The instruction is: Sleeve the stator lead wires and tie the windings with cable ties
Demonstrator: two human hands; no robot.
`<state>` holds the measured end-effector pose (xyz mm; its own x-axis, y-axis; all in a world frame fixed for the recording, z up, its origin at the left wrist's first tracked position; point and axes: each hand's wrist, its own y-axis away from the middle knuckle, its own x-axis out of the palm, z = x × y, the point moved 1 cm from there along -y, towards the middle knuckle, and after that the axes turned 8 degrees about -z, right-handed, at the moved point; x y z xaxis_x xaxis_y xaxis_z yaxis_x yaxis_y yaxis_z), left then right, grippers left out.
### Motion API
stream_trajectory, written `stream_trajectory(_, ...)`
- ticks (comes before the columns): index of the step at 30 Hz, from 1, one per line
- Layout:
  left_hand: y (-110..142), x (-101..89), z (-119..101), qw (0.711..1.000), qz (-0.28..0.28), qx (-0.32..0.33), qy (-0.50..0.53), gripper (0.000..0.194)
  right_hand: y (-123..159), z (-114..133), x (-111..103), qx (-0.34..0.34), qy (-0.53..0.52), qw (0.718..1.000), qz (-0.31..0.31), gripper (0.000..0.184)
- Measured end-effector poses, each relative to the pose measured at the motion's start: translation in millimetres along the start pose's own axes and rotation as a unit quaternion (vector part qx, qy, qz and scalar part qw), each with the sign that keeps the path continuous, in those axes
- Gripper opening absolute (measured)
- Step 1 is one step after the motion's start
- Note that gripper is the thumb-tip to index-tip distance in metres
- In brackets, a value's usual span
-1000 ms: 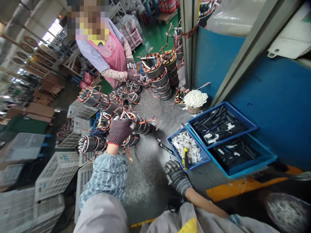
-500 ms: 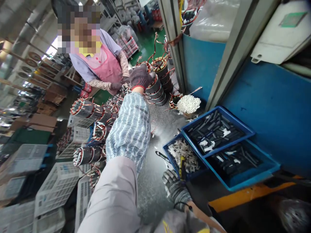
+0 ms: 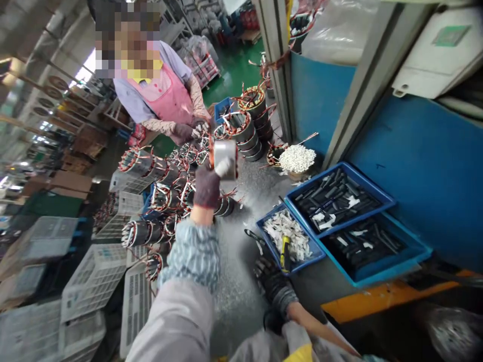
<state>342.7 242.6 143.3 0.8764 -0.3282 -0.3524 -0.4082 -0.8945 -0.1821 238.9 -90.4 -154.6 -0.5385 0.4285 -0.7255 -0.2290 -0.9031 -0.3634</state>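
Note:
My left hand, in a dark glove with a pale fingertip, reaches forward above the table. It is closed on a motor stator, a short grey metal cylinder with copper windings at its side, held up off the table and blurred. My right hand, in a grey-and-black glove, hovers low or rests at the near table edge, left of the blue trays. Its fingers look stretched out with nothing in them. Close beyond the held piece stand stacked stators with copper wires and white sleeves.
Across the table a co-worker in a pink apron handles wires. Rows of stators line the left side. At right are blue trays of black pieces, a tray of white scraps with a yellow-handled cutter, and a white bundle.
My left hand has drawn back from the far stacks and now carries a stator, lifted clear. My right hand has stayed near the trays. The view has shifted slightly.

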Motion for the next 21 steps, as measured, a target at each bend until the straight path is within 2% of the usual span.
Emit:
stream_trajectory(2, 77.5, -29.2, 14.9, 0.995, 0.049, -0.083, -0.005, 0.061, -1.0, -6.4, 19.2, 0.020, 0.006, 0.998, 0.059, 0.032)
stream_trajectory(4, 144.4, -55.5, 37.3, 0.982, 0.071, -0.168, -0.041, 0.061, 3.0, -11.6, 29.1, 0.042, -0.001, 0.993, 0.108, 0.045)
stream_trajectory(6, 195.5, -76.0, 66.7, 0.960, 0.092, -0.236, -0.117, 0.061, 8.4, -14.4, 31.7, 0.053, -0.016, 0.991, 0.124, 0.053)
stream_trajectory(7, 215.3, -84.1, 82.6, 0.943, 0.098, -0.251, -0.193, 0.058, 10.9, -14.9, 31.8, 0.057, -0.024, 0.990, 0.124, 0.055)
stream_trajectory(8, 231.9, -90.6, 98.1, 0.914, 0.114, -0.256, -0.293, 0.053, 13.1, -15.1, 31.8, 0.059, -0.032, 0.990, 0.124, 0.056)
stream_trajectory(9, 245.9, -96.2, 111.9, 0.871, 0.139, -0.254, -0.397, 0.047, 14.9, -15.0, 32.0, 0.061, -0.039, 0.989, 0.125, 0.057)
stream_trajectory(11, 266.6, -106.2, 130.5, 0.764, 0.206, -0.235, -0.564, 0.034, 17.5, -14.5, 33.3, 0.069, -0.050, 0.988, 0.129, 0.057)
stream_trajectory(12, 273.3, -111.3, 133.3, 0.721, 0.240, -0.223, -0.611, 0.031, 18.3, -14.2, 34.1, 0.074, -0.054, 0.987, 0.131, 0.056)
stream_trajectory(13, 276.9, -116.5, 131.3, 0.692, 0.269, -0.214, -0.635, 0.033, 18.8, -13.9, 34.8, 0.078, -0.056, 0.986, 0.134, 0.056)
stream_trajectory(14, 276.8, -121.3, 124.4, 0.678, 0.292, -0.203, -0.643, 0.036, 19.1, -13.5, 35.2, 0.083, -0.057, 0.985, 0.137, 0.056)
stream_trajectory(15, 272.4, -124.6, 113.0, 0.678, 0.311, -0.186, -0.639, 0.037, 19.0, -13.0, 35.3, 0.088, -0.058, 0.985, 0.140, 0.056)
stream_trajectory(17, 248.6, -122.1, 80.4, 0.708, 0.348, -0.129, -0.600, 0.033, 18.1, -11.8, 34.6, 0.097, -0.057, 0.983, 0.147, 0.055)
stream_trajectory(18, 228.5, -114.4, 61.3, 0.736, 0.363, -0.081, -0.565, 0.031, 17.3, -11.0, 34.2, 0.101, -0.056, 0.982, 0.152, 0.055)
stream_trajectory(19, 202.9, -101.7, 42.0, 0.765, 0.373, -0.020, -0.524, 0.032, 16.2, -10.1, 33.9, 0.105, -0.055, 0.980, 0.160, 0.056)
stream_trajectory(21, 136.6, -63.5, 7.1, 0.806, 0.331, 0.126, -0.474, 0.033, 13.4, -7.9, 33.4, 0.104, -0.052, 0.976, 0.184, 0.060)
